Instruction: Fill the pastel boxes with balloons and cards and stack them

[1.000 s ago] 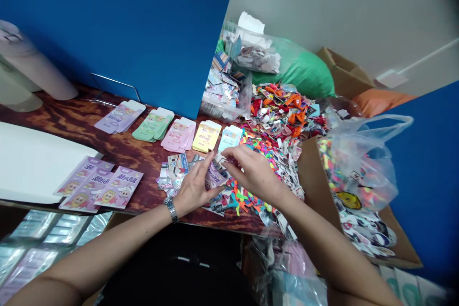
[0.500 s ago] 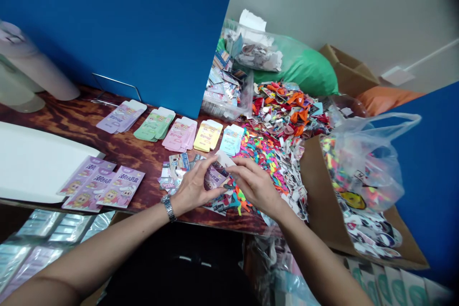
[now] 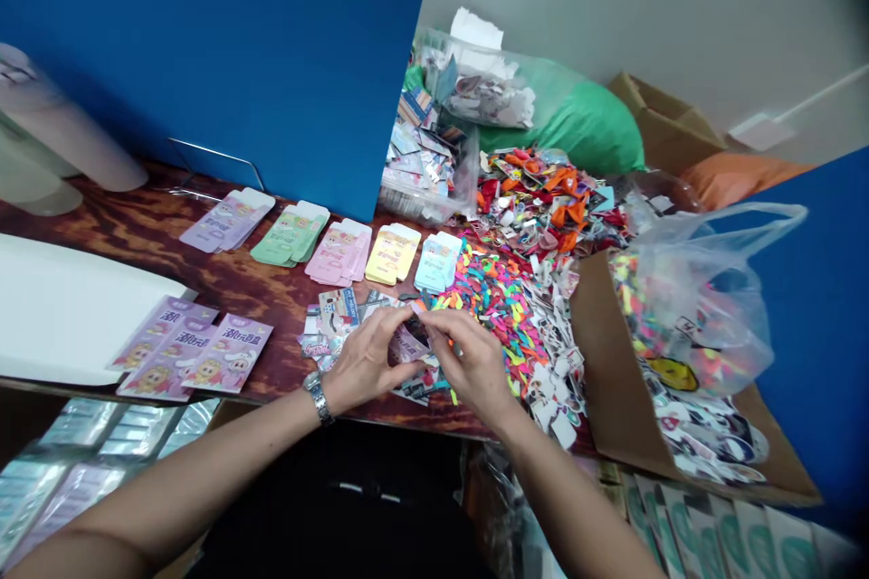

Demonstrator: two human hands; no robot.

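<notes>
Closer together now, our left hand point(image 3: 367, 364) and right hand point(image 3: 472, 366) pinch small purple carton point(image 3: 411, 346) between them, both closed on it.

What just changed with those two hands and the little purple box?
The left hand and right hand have drawn closer and lower around the small purple carton, its pale flap now mostly hidden; neither has let go. The rows of flat cartons stayed as they were.

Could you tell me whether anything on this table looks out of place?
Yes: loose neon cut-out shapes lie heaped across the wooden table, right up against the neat rows of flat cartons, looking spilled, not sorted.
</notes>
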